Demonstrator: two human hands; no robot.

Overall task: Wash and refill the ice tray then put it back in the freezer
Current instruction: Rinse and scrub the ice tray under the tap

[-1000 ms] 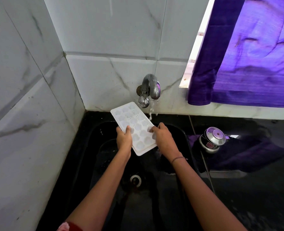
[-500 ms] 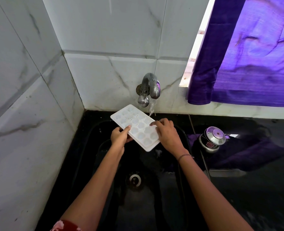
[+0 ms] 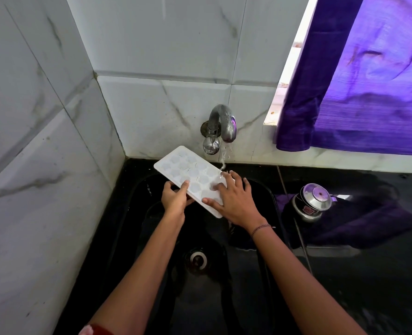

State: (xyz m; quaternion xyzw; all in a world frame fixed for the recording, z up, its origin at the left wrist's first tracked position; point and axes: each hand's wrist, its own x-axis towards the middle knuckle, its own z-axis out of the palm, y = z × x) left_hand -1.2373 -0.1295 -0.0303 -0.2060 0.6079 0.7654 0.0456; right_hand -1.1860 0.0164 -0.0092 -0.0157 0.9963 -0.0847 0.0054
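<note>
A white ice tray (image 3: pixel 186 169) with round cells is held tilted over the black sink (image 3: pixel 267 197), its right end under the metal tap (image 3: pixel 221 124). A thin stream of water (image 3: pixel 223 158) runs from the tap onto that end. My left hand (image 3: pixel 174 198) grips the tray's near long edge, thumb on top. My right hand (image 3: pixel 234 200) lies spread on the tray's right end, fingers straight across the cells, water falling at the fingertips.
The sink drain (image 3: pixel 197 259) lies below my arms. A steel lidded pot (image 3: pixel 312 204) stands on the black counter to the right. A purple curtain (image 3: pixel 359 76) hangs at the upper right. White marble tiles (image 3: pixel 38 165) close the left side and back.
The tray has swung flatter and more crosswise under the tap. My right hand has moved from gripping its edge to lying spread on top of it.
</note>
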